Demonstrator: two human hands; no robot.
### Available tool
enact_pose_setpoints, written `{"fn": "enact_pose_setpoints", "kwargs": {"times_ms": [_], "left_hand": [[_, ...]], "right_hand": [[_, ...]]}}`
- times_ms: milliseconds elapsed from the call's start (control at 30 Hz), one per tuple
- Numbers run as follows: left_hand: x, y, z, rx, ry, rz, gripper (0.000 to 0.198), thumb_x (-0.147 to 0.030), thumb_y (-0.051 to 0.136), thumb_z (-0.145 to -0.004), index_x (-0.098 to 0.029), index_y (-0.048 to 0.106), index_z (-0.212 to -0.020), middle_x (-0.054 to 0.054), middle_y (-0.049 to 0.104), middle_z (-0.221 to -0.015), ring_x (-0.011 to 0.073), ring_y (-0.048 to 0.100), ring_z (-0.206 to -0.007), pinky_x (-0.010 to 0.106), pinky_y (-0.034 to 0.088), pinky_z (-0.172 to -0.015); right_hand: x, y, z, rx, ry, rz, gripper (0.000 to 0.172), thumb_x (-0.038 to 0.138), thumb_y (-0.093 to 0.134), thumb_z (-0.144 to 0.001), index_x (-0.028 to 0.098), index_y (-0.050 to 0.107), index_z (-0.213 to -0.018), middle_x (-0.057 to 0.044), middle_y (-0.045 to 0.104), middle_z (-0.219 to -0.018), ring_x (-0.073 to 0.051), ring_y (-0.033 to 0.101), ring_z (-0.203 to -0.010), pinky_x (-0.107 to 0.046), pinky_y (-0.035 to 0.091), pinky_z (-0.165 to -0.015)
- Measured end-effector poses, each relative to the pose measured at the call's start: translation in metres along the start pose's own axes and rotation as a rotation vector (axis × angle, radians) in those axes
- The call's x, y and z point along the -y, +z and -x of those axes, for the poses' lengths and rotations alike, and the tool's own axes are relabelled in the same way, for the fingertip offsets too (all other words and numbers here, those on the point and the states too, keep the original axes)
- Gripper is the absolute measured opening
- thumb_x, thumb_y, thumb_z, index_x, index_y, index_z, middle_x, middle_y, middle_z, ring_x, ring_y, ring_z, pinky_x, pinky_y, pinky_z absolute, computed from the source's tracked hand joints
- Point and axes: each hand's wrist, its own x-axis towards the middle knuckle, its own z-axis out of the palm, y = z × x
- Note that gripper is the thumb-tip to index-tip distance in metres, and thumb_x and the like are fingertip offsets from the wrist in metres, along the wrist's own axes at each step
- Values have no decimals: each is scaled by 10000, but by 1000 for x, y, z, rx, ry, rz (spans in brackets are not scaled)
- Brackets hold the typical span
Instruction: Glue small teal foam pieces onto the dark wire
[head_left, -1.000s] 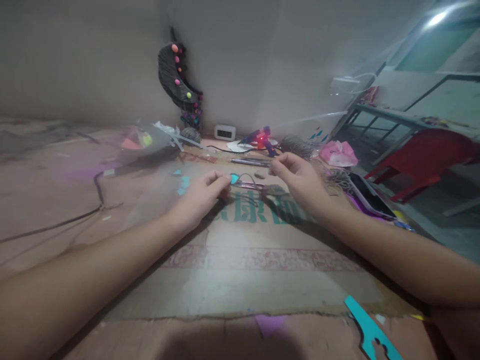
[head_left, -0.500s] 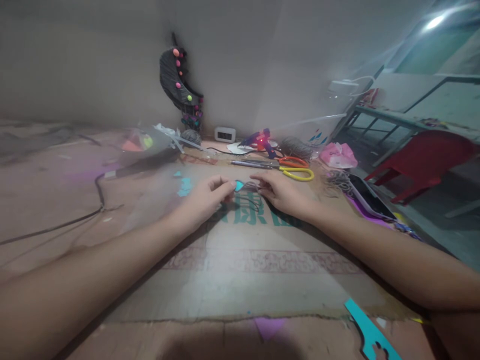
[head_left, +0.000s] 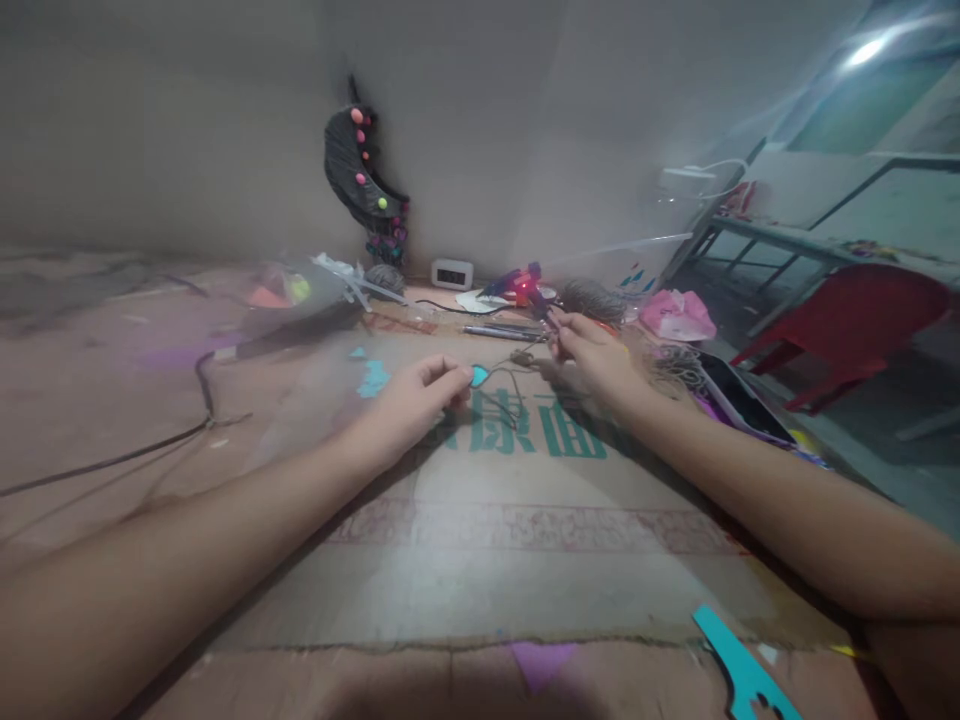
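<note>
Nearest lie a purple scrap (head_left: 544, 661) and, to the right, a teal cutout (head_left: 739, 655), both at the front of the counter (head_left: 300, 680). Past them the cardboard sheet (head_left: 525, 585), its near edge ragged, spreads between the forearms and gives the hands sideways room. The hands stand apart over its far half. The left hand (head_left: 431, 385) has thumb and finger pressed together on a small teal piece (head_left: 479, 376), which pokes out rightward. From it a gray cord (head_left: 512, 373) slants right and away — its long axis running hand to hand — with a slack loop nearer. The right hand (head_left: 596, 355), slightly farther out, looks pinched on the cord's other end, though blur veils the fingertips. Just beyond, scissors (head_left: 499, 332) lie crosswise, blades leftward; a glue gun (head_left: 517, 285) and the wall (head_left: 600, 130) limit forward reach.
</note>
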Motion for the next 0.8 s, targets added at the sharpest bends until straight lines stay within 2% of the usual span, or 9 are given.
{"fn": "enact_pose_setpoints", "kwargs": {"times_ms": [67, 167, 267, 367, 500, 600, 733, 800], "left_hand": [[1, 0, 0, 6, 0, 6, 258, -376, 564, -856, -184, 561, -683, -20, 553, -673, 129, 507, -665, 281, 380, -676], [1, 0, 0, 8, -7, 23, 254, -369, 562, -857, -183, 559, -685, -18, 562, -676, 128, 509, -671, 284, 385, -693], [0, 1, 1, 9, -16, 24, 255, -372, 558, -861, -183, 563, -691, -18, 565, -680, 127, 511, -674, 284, 386, -696], [0, 1, 1, 9, -28, 16, 252, -373, 557, -860, -183, 563, -694, -18, 561, -676, 128, 511, -670, 286, 383, -684], [-1, 1, 0, 9, -39, 12, 242, -367, 558, -853, -185, 557, -695, -18, 559, -665, 131, 516, -662, 286, 385, -671], [-1, 1, 0, 9, -43, 3, 237, -367, 556, -851, -186, 556, -699, -16, 570, -668, 134, 524, -664, 287, 391, -675], [0, 1, 0, 14, -41, 0, 240, -378, 559, -848, -185, 561, -705, -18, 566, -680, 131, 524, -670, 285, 392, -680], [1, 1, 0, 17, -46, 6, 237, -383, 561, -843, -187, 559, -709, -20, 559, -678, 132, 523, -667, 284, 392, -671]], "right_hand": [[2, -7, -3, -63, -113, 60, 234, 424, 474, -936, 211, 561, -893, 7, 557, -732, -135, 531, -691, -262, 439, -677], [10, -20, -9, -76, -260, 177, 315, 485, 555, -888, 200, 571, -1023, -32, 625, -918, -168, 578, -827, -288, 447, -746], [19, -31, -10, -41, -317, 402, 367, 479, 607, -852, 188, 581, -1075, -39, 638, -914, -181, 580, -795, -288, 424, -703], [30, -35, -5, 35, -331, 635, 289, 449, 557, -885, 184, 590, -997, -44, 636, -854, -182, 562, -742, -289, 385, -665], [47, -35, 4, 17, -446, 819, 168, 342, 500, -914, 189, 550, -868, -52, 605, -810, -189, 517, -740, -306, 348, -678], [55, -33, 9, 83, -425, 693, 183, 341, 492, -924, 184, 545, -846, -52, 602, -829, -181, 509, -747, -304, 360, -688], [55, -26, 13, 350, -214, 176, 266, 419, 486, -940, 176, 594, -938, -72, 673, -942, -161, 553, -748, -308, 436, -707], [53, -22, 14, 417, -164, -25, 264, 424, 526, -922, 171, 599, -943, -88, 692, -975, -163, 587, -780, -325, 469, -754]]}}
